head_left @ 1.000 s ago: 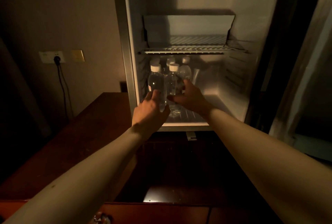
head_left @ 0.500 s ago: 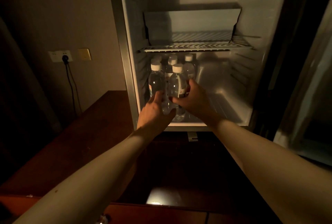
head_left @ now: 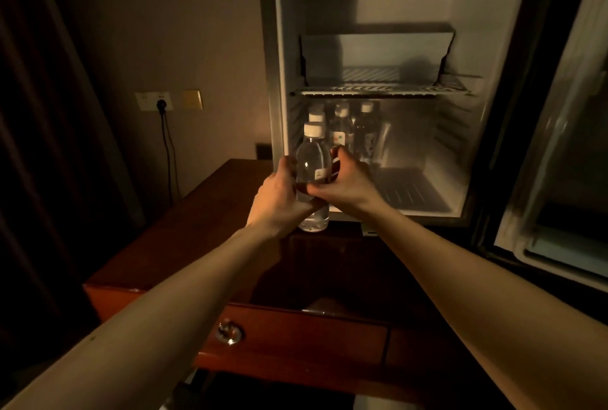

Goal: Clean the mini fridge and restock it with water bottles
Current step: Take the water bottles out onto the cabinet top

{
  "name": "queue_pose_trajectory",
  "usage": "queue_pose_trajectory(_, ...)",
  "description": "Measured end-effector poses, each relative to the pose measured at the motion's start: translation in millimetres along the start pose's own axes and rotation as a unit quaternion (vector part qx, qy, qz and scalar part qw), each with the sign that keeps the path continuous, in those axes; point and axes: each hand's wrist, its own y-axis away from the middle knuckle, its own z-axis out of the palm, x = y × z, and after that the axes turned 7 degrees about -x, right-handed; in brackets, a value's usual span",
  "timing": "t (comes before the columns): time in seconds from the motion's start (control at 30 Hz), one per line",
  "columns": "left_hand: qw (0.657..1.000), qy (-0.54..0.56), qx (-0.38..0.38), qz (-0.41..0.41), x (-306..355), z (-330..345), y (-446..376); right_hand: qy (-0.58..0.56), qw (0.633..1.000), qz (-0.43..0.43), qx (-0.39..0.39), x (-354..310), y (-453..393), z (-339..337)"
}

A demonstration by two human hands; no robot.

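The open mini fridge (head_left: 473, 47) stands ahead with a wire shelf (head_left: 381, 90) across its middle. At the lower compartment's front left edge, a clear water bottle (head_left: 312, 163) with a white cap is upright between both hands. My left hand (head_left: 279, 192) wraps its left side and my right hand (head_left: 348, 179) grips its right side. Behind it, three more white-capped bottles (head_left: 342, 130) stand at the back left of the lower compartment. The held bottle's base shows below my hands.
The fridge door (head_left: 566, 153) hangs open on the right. A dark wooden desk (head_left: 197, 232) with a knobbed drawer (head_left: 230, 332) lies below and to the left. A wall socket (head_left: 154, 101) with a black cable is on the left wall. The lower compartment's right half holds nothing.
Both hands have closed around the front bottle and drawn it toward the fridge's front edge. The view has pulled back and tilted, showing the drawer front.
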Motion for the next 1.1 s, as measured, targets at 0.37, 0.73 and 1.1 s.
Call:
queue_pose_trajectory(0.37, 0.997, -0.033, 0.039, -0.049, -40, -91, 69, 0.029, 0.996, -0.055, -0.065, -58, 2, 98)
queue_pose_trajectory(0.73, 0.991, -0.042, 0.057, -0.11, -100, -111, 82, 0.083, 0.992, -0.013, -0.099, -26, -7, 97)
queue_pose_trajectory(1.1, 0.99, -0.03, 0.065, -0.126, -142, -101, 54, 0.058, 0.988, 0.036, 0.141, 27, -25, 45)
